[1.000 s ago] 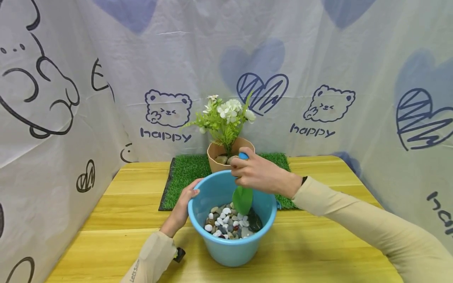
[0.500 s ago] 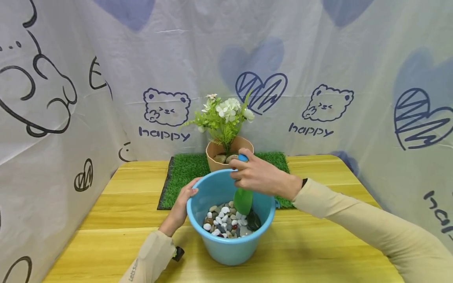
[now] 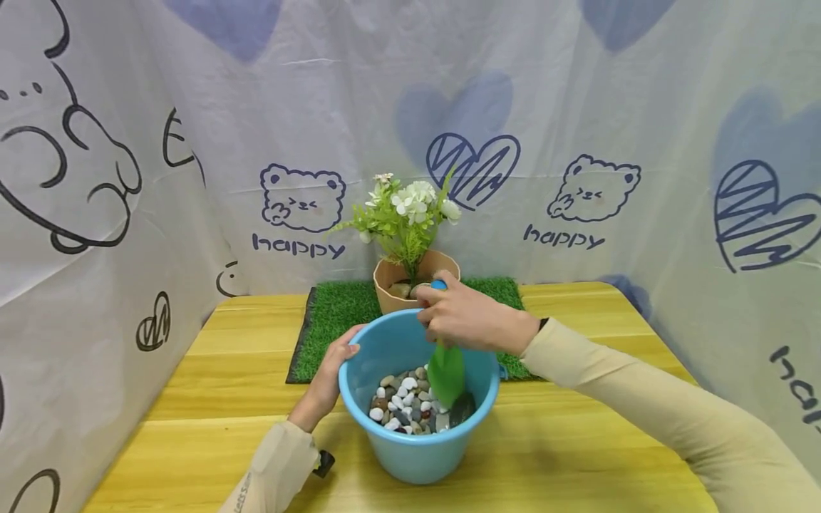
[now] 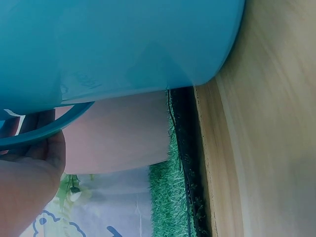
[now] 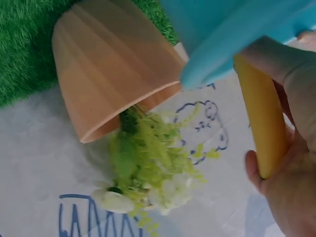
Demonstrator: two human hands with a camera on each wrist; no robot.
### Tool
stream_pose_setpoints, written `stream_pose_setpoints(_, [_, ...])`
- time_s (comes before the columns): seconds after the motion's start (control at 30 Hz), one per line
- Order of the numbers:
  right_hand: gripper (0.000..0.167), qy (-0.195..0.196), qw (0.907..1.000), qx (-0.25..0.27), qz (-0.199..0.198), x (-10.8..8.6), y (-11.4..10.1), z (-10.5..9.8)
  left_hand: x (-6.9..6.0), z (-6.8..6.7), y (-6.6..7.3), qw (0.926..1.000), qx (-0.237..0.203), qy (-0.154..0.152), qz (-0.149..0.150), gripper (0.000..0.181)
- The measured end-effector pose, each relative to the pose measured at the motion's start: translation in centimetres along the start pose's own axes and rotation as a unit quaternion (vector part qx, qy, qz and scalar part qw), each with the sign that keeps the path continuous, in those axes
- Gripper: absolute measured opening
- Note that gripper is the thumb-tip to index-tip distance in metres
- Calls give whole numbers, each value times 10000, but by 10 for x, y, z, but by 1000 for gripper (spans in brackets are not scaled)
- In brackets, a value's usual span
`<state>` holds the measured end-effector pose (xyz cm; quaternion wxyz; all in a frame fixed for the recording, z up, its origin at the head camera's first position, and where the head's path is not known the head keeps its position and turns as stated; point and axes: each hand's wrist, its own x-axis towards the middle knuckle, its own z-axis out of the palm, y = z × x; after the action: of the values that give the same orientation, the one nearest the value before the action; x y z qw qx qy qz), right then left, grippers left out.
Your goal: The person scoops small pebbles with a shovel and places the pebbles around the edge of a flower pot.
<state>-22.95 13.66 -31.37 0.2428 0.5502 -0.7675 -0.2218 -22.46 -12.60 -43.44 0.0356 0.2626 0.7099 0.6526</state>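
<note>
A light blue bucket [image 3: 420, 456] stands on the table with white, grey and brown pebbles [image 3: 400, 405] in its bottom. My left hand [image 3: 325, 381] grips its left rim, thumb over the inner side; in the left wrist view the fingers hook round a blue band [image 4: 69, 116]. Over the bucket's right side, my right hand [image 3: 471, 313] holds a small shovel by its yellow handle [image 5: 261, 118]. Its green blade [image 3: 447, 377] points down inside the bucket, the tip against the pebbles beside a large dark stone [image 3: 462, 409]. My fingers hide most of the handle in the head view.
Behind the bucket, a tan flowerpot [image 3: 388, 288] with stones and white artificial flowers [image 3: 413, 199] stands on a green turf mat [image 3: 340, 306]. A printed curtain [image 3: 359, 107] encloses the back and sides of the wooden table [image 3: 577, 442].
The shovel blade has moved down and slightly right, deeper toward the pebbles. The dark stone has shifted and tilted. My left hand keeps its hold on the bucket.
</note>
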Motion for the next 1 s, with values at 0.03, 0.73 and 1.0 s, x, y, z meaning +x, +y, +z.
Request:
stream_pose_setpoints(0.03, [22, -26, 9997, 246, 51, -1, 2, 1, 0, 0, 0, 10000, -2, 12, 4, 56])
stream_pose_setpoints(0.73, [7, -1239, 9646, 2257, 570, -11, 9, 3, 1, 3, -1, 9999, -97, 53, 51, 55])
stream_pose_setpoints(1.0, [9, -1396, 9603, 2332, 628, -7, 8, -1, 0, 1, -2, 9999, -72, 76, 89, 55])
